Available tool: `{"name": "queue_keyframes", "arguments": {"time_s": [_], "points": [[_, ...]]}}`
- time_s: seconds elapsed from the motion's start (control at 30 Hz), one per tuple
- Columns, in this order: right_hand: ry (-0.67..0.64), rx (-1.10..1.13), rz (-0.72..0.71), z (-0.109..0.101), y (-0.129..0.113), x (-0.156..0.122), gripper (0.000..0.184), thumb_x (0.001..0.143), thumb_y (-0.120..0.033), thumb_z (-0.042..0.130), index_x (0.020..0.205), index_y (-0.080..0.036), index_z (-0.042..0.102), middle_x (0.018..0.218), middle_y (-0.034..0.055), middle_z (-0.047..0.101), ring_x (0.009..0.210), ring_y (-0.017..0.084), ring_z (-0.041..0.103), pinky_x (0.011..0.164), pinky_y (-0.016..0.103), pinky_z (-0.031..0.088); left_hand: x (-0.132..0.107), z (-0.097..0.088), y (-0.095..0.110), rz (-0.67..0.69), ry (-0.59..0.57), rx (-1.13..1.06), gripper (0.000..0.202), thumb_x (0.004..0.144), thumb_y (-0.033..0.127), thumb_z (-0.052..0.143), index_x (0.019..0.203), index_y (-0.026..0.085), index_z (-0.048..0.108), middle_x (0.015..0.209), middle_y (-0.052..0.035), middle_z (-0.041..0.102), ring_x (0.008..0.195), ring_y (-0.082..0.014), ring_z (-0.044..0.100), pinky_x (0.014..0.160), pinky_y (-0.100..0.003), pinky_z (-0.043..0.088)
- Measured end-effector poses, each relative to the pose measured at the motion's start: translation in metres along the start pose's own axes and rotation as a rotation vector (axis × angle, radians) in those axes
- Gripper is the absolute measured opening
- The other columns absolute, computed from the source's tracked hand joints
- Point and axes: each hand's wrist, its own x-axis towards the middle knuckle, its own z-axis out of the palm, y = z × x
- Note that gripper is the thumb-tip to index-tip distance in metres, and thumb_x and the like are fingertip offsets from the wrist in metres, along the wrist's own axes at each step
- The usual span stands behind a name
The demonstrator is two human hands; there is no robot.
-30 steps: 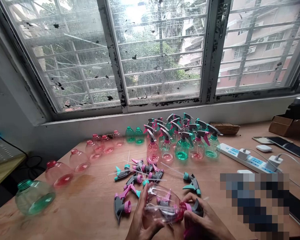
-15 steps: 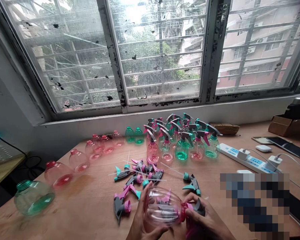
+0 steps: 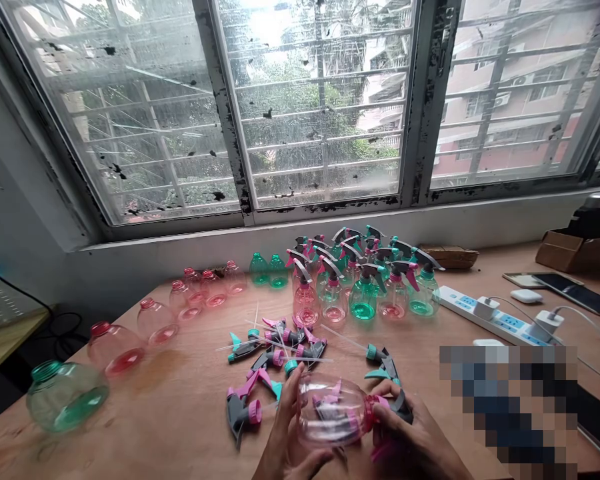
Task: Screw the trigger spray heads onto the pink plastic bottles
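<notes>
My left hand wraps around a clear pink bottle held on its side just above the wooden table. My right hand grips the grey and pink spray trigger head at the bottle's neck. Both hands are closed, low in the middle of the view. Loose spray heads with thin dip tubes lie just beyond the hands.
Bottles fitted with spray heads stand in a cluster near the window sill. Open pink bottles and a green one line the left side. A power strip, phones and a cardboard box are at right.
The bottle has turned slightly in my hands and my right hand has shifted on the trigger head at its neck. Nothing else has moved.
</notes>
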Motion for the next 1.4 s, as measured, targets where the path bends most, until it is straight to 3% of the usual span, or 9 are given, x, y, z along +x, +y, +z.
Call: {"name": "queue_keyframes", "arguments": {"time_s": [0.1, 0.27, 0.5, 0.67, 0.8, 0.9, 1.07, 1.2, 1.4], "points": [[-0.017, 0.021, 0.012, 0.001, 0.000, 0.000, 0.037, 0.086, -0.052, 0.074, 0.087, -0.019, 0.059, 0.068, 0.0018, 0.072, 0.057, 0.017, 0.067, 0.057, 0.026, 0.050, 0.000, 0.002, 0.002, 0.015, 0.055, 0.119, 0.082, 0.089, 0.051, 0.069, 0.157, 0.040, 0.026, 0.171, -0.0035, 0.022, 0.158, -0.0350, 0.015, 0.126, -0.053, 0.025], [-0.047, -0.032, 0.038, 0.000, 0.003, -0.001, 0.039, 0.084, -0.053, 0.076, 0.090, -0.019, 0.059, 0.067, 0.0036, 0.076, 0.058, 0.019, 0.070, 0.055, 0.025, 0.048, 0.001, -0.007, 0.002, -0.036, 0.019, 0.099, 0.115, 0.071, 0.068, 0.077, 0.161, 0.032, 0.016, 0.171, -0.0110, 0.020, 0.156, -0.0399, 0.018, 0.126, -0.055, 0.021], [-0.095, -0.064, 0.007, -0.002, -0.003, 0.000, 0.035, 0.088, -0.052, 0.072, 0.090, -0.021, 0.056, 0.074, 0.0043, 0.077, 0.062, 0.020, 0.071, 0.058, 0.028, 0.052, -0.001, -0.003, -0.003, 0.013, 0.052, 0.227, 0.085, 0.087, 0.051, 0.071, 0.158, 0.042, 0.024, 0.171, -0.0025, 0.023, 0.158, -0.0341, 0.015, 0.128, -0.055, 0.009], [-0.120, -0.074, 0.018, -0.001, -0.002, 0.000, 0.035, 0.088, -0.052, 0.072, 0.092, -0.021, 0.056, 0.075, 0.0035, 0.077, 0.063, 0.020, 0.072, 0.059, 0.027, 0.052, -0.001, -0.006, 0.002, -0.030, 0.029, 0.136, 0.120, 0.074, 0.063, 0.077, 0.162, 0.033, 0.002, 0.172, -0.0104, 0.014, 0.157, -0.0377, 0.013, 0.126, -0.055, 0.021], [-0.109, -0.099, 0.033, -0.001, -0.002, -0.001, 0.035, 0.088, -0.052, 0.072, 0.091, -0.021, 0.057, 0.071, 0.0022, 0.076, 0.062, 0.019, 0.071, 0.057, 0.025, 0.051, 0.000, -0.008, 0.007, -0.046, 0.001, 0.222, 0.093, 0.084, 0.053, 0.074, 0.160, 0.034, 0.023, 0.172, -0.0069, 0.017, 0.157, -0.0370, 0.011, 0.126, -0.055, 0.020], [-0.103, -0.108, 0.027, -0.002, -0.001, -0.001, 0.037, 0.088, -0.054, 0.071, 0.090, -0.020, 0.057, 0.071, 0.0025, 0.075, 0.063, 0.020, 0.071, 0.058, 0.026, 0.051, -0.001, -0.004, 0.004, -0.019, 0.064, 0.233, 0.077, 0.093, 0.048, 0.065, 0.158, 0.040, 0.026, 0.172, -0.0030, 0.021, 0.157, -0.0343, 0.018, 0.127, -0.054, 0.019], [-0.048, -0.149, 0.016, -0.002, 0.000, 0.000, 0.040, 0.083, -0.055, 0.075, 0.087, -0.020, 0.059, 0.069, 0.0005, 0.072, 0.060, 0.018, 0.067, 0.056, 0.025, 0.047, 0.000, -0.004, 0.003, -0.051, 0.056, 0.037, 0.121, 0.070, 0.065, 0.080, 0.162, 0.035, 0.008, 0.172, -0.0085, 0.019, 0.155, -0.0393, 0.023, 0.127, -0.054, 0.016], [-0.052, -0.125, 0.036, 0.001, -0.002, -0.001, 0.039, 0.084, -0.056, 0.074, 0.088, -0.020, 0.059, 0.067, 0.0006, 0.071, 0.060, 0.019, 0.068, 0.056, 0.026, 0.047, 0.000, -0.007, 0.007, -0.077, 0.035, 0.022, 0.098, 0.077, 0.060, 0.077, 0.158, 0.032, 0.030, 0.170, -0.0079, 0.026, 0.155, -0.0396, 0.021, 0.127, -0.055, 0.015], [-0.048, 0.052, 0.071, 0.004, -0.002, -0.001, 0.041, 0.086, -0.059, 0.070, 0.085, -0.020, 0.057, 0.071, 0.0049, 0.076, 0.060, 0.020, 0.069, 0.059, 0.029, 0.051, -0.001, 0.000, 0.009, 0.015, 0.092, 0.163, 0.077, 0.090, 0.045, 0.069, 0.157, 0.039, 0.031, 0.170, -0.0024, 0.027, 0.157, -0.0314, 0.017, 0.128, -0.050, 0.016]]}}
